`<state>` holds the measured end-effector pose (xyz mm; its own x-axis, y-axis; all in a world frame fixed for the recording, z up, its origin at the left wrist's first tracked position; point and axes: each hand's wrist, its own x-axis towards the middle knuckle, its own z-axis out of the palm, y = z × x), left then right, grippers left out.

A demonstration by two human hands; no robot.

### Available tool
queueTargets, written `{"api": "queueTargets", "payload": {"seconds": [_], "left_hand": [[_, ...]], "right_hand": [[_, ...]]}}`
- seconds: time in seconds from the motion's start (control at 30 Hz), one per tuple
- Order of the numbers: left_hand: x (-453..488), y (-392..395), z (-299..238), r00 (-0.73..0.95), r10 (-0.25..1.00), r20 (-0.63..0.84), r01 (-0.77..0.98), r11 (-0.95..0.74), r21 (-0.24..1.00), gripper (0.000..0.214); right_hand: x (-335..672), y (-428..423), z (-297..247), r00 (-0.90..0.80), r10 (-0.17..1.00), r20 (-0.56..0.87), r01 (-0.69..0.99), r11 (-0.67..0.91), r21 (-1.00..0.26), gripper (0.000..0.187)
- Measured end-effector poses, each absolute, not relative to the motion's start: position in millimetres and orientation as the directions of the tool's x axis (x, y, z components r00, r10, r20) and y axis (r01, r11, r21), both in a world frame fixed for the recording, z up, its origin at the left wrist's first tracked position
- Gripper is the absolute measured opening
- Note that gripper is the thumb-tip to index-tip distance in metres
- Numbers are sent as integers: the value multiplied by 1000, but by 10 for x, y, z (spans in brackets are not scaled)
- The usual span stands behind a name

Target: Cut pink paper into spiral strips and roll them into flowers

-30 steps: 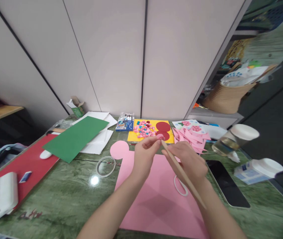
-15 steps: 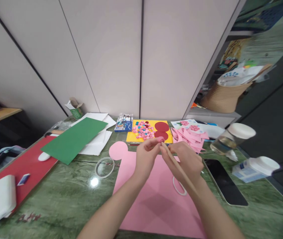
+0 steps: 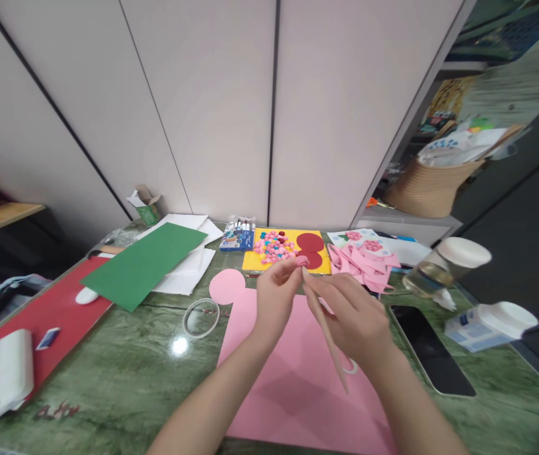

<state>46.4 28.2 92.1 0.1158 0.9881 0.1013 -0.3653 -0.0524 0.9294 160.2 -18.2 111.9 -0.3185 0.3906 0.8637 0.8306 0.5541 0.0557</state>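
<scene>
Pink coil (image 3: 302, 260) is held up above the worktop (image 3: 122, 373), around the middle of its width, and in this view it stands before the yellow sheet (image 3: 249, 261) near the far edge. Left hand (image 3: 275, 297) pinches the coil between thumb and fingers; right hand (image 3: 357, 319) grasps a pale strip (image 3: 323, 328) close to the coil, and the free end of this strip hangs toward the near edge. I judge that the step in hand is winding. For doing it well, I would advise to keep a light and even pull on the strip, to turn only a little each time, and to hold the layers level, because too strong a pinch could flatten the round shape. The strip is long, narrow and flat, and it seems to be paper, a little stiff. Under the hands lies a smooth, matt pink sheet (image 3: 269, 398), reaching toward the near edge. On the yellow sheet there are small rounded pieces (image 3: 275, 248), mostly pink, and flat red discs (image 3: 310, 241). Toward the far right corner, pink strips (image 3: 364, 265) make a loose, tangled heap.
</scene>
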Motion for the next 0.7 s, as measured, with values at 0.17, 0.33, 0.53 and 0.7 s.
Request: {"api": "queueTargets", "payload": {"seconds": [0.17,0.33,0.53,0.7], "left_hand": [[455,258,945,109,988,111,-354,-65,933,14],[447,229,969,87,986,140,-349,-102,932,13],[455,197,958,83,980,179,-298,-147,943,13],[446,193,973,101,974,202,-280,-167,946,13]], "right_hand": [[1607,-188,1105,-293,375,879,841,538,51,14],[1634,-190,1112,-279,394,876,874,482,61,21],[1647,-176,1159,-355,289,889,883,415,218,40],[1656,-185,1144,-377,263,888,884,387,261,42]]}}
